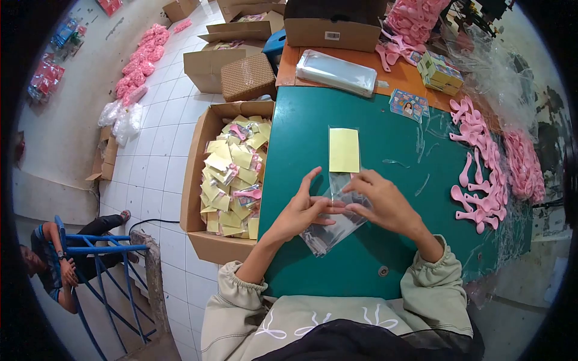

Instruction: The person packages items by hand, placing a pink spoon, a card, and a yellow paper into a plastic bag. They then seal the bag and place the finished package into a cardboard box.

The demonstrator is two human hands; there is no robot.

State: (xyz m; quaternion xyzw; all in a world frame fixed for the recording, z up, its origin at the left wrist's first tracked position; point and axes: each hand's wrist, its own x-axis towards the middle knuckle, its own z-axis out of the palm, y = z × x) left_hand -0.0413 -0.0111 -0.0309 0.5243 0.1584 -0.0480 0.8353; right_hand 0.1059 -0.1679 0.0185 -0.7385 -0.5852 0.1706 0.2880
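Observation:
A yellow card [344, 150] lies in a clear sleeve on the green table, just beyond my hands. The lower part of that sleeve reaches down between my fingers. My right hand [385, 201] has its fingers bent over the sleeve, with thumb and forefinger near its lower end; what they pinch, if anything, is too small to tell. My left hand [304, 210] is spread, its fingertips close to the right thumb at the plastic. Beneath both hands is a stack of clear plastic bags [331, 236].
An open carton [192, 180] of yellow-card packets stands left of the green table [301, 120]. Pink spoons [478, 174] lie at the right. A clear plastic box [337, 73] and printed cards [409, 105] sit farther back. A person [57, 265] sits at lower left.

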